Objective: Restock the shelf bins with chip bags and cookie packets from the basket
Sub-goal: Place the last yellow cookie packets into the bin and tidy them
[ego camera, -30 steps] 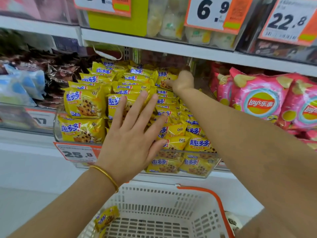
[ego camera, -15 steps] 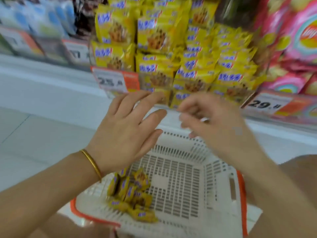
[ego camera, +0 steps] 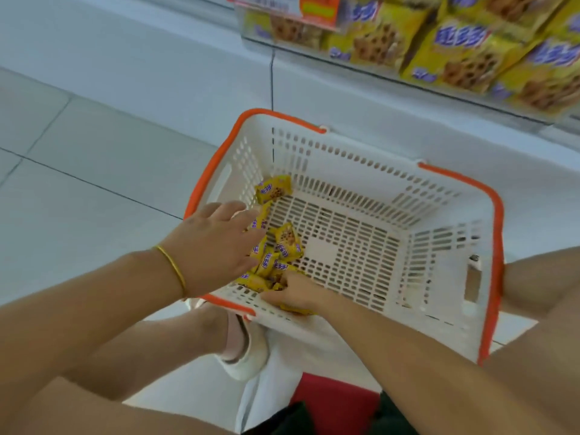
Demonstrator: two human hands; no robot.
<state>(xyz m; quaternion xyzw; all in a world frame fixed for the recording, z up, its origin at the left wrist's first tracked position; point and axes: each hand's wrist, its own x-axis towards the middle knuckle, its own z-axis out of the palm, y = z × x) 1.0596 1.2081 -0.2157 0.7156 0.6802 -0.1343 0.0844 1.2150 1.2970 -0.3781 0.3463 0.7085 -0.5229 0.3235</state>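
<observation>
A white basket with an orange rim (ego camera: 496,233) sits on the floor below me. Several small yellow cookie packets (ego camera: 284,243) lie heaped in its near-left corner, and one more (ego camera: 272,189) leans against the left wall. My left hand (ego camera: 213,246) reaches over the rim, its fingers spread on the heap. My right hand (ego camera: 298,295) is inside the basket at the near wall, fingers curled round packets from the heap's near edge. The rest of the basket floor is bare.
The clear shelf bin (ego camera: 314,48) full of yellow cookie packets (ego camera: 455,48) hangs at the top right, with an orange price tag (ego camera: 317,9) on its front. White floor tiles (ego camera: 78,183) spread to the left. My white shoe (ego camera: 248,359) stands beside the basket's near corner.
My view has dropped from the shelf to the basket. Both hands came down from the bin into the basket; the right hand now grips packets and the left rests on the heap.
</observation>
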